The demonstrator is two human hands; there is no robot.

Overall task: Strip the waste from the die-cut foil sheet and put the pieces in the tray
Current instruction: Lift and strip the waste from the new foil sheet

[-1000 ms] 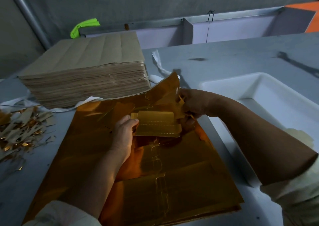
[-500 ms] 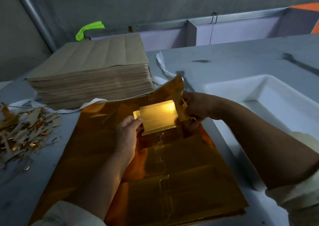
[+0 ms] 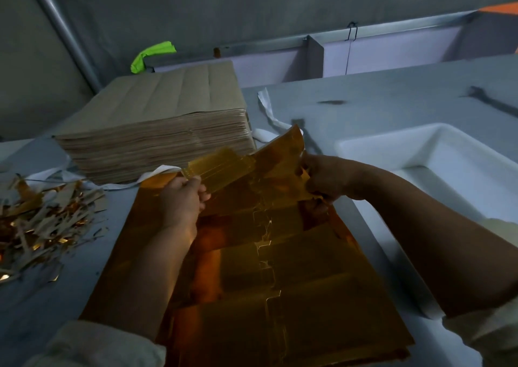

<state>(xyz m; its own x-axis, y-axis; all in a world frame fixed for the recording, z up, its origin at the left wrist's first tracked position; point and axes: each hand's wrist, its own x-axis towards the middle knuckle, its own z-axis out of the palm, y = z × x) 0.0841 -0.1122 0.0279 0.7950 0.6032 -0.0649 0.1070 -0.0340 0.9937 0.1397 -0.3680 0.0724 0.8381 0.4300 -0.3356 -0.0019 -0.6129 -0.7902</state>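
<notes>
- Grey desk (image 3: 392, 100) carries the gold foil sheet (image 3: 252, 296), which lies flat in the middle, its far right corner lifted.
- Left hand (image 3: 182, 201) pinches a small ribbed gold piece (image 3: 221, 164) at this lifted corner; right hand (image 3: 322, 178) grips the corner's edge.
- White tray (image 3: 420, 148) stands just right of the sheet.
- Brown paper stack (image 3: 168, 108) is behind; a scrap pile (image 3: 42, 221) lies left.

No text, label, brand, number or sign can be read anywhere in view. The shiny gold die-cut foil sheet (image 3: 280, 296), the small gold foil piece (image 3: 221, 167) held above it, the thick stack of brown paper sheets (image 3: 168, 108) and the white rectangular plastic tray (image 3: 350, 143) all show plain faces. The foil carries only cut lines and reflections.
</notes>
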